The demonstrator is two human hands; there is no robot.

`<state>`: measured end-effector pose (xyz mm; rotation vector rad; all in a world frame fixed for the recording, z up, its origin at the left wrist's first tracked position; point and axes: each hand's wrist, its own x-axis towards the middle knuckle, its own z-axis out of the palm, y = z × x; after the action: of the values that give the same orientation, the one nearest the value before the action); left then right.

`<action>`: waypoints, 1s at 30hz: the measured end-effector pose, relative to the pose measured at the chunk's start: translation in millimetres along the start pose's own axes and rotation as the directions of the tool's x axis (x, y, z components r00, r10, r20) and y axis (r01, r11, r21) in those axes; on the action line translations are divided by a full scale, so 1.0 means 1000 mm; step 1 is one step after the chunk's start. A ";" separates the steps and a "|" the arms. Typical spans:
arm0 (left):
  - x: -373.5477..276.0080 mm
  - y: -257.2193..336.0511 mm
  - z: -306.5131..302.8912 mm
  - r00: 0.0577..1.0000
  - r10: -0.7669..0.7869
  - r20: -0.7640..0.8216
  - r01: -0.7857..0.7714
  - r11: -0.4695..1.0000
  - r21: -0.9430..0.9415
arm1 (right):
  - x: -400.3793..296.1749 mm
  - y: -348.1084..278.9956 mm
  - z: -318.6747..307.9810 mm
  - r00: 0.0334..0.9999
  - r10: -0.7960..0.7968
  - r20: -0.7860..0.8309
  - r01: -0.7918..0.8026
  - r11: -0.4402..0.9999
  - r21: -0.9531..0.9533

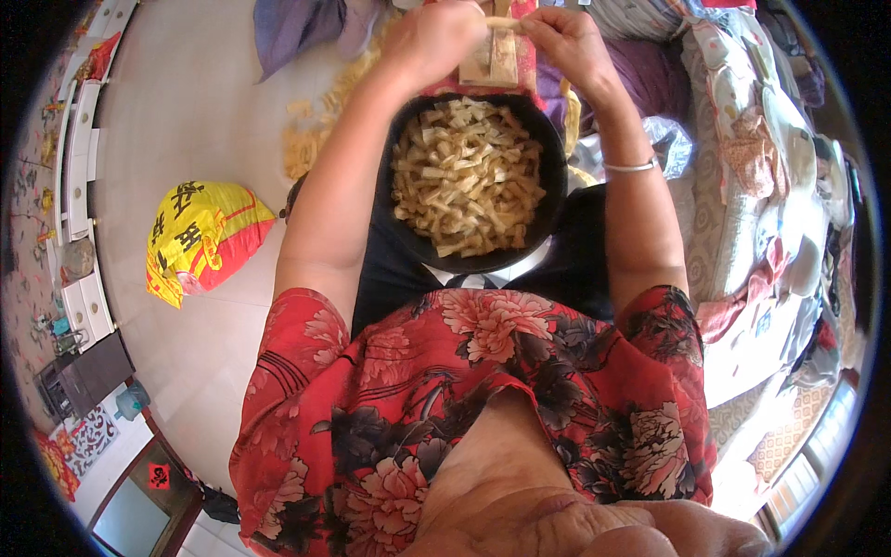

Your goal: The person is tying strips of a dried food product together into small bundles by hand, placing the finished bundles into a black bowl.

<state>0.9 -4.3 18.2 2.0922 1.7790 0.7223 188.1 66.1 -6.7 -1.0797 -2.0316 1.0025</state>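
At the top of the head view, a pale yellowish strip (502, 23) is stretched between my two hands. My left hand (445, 42), blurred and curled, is closed at its left end. The right end is pinched in the fingers of my right hand (567, 43); a silver bangle circles that wrist. Just below the strip lies a wooden board (480, 73) on a red patterned cloth (525, 83). Nearer to me, a black round pan (555, 209) sits at my lap, heaped with short pale-yellow cut pieces (468, 174) that look fibrous.
More yellowish pieces (303, 150) are scattered on the floor (181, 125) beyond my left forearm. A yellow and red printed sack (209, 237) stands to the left. On the right are a clear plastic bag (667, 143) and a couch (724, 174) piled with fabric. White drawers (82, 153) line the left wall.
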 end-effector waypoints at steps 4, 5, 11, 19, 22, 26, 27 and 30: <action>0.005 -0.012 0.009 0.996 -0.075 -0.046 0.077 0.997 0.030 | 0.017 0.010 0.015 0.994 -0.005 -0.111 -0.033 0.942 -0.335; 0.004 -0.011 0.010 0.994 -0.111 -0.022 0.112 0.993 0.034 | 0.017 0.011 0.015 0.995 0.017 -0.099 -0.056 0.910 -0.411; -0.025 0.027 -0.026 0.895 -0.279 0.348 0.218 0.954 0.204 | -0.007 -0.013 0.001 0.991 0.125 -0.050 -0.134 0.943 -0.306; -0.030 0.045 0.031 0.962 -0.170 -0.214 -0.154 0.311 -0.938 | -0.043 -0.050 0.027 0.887 0.049 0.459 -0.445 0.356 0.822; -0.029 0.035 0.010 0.962 -0.256 -0.097 -0.151 -0.203 -0.968 | -0.052 -0.061 0.024 0.899 -0.023 0.437 -0.349 0.564 0.748; -0.027 0.008 -0.018 0.969 -0.009 -0.247 -0.216 -0.521 -0.826 | -0.057 -0.068 0.020 0.920 -0.052 0.389 -0.160 0.855 0.493; -0.027 0.019 -0.024 0.929 -0.120 -0.349 -0.364 -0.454 -0.813 | -0.058 -0.073 0.017 0.915 -0.020 0.404 -0.219 0.815 0.536; -0.031 0.030 -0.026 0.628 -0.331 -0.704 -0.539 0.467 -0.701 | -0.061 -0.073 0.013 0.861 -0.090 0.500 -0.410 0.461 0.788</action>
<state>7.6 -43.1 50.1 1.1184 0.9621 2.2999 177.4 -18.2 37.3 -0.4343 -1.2945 2.2847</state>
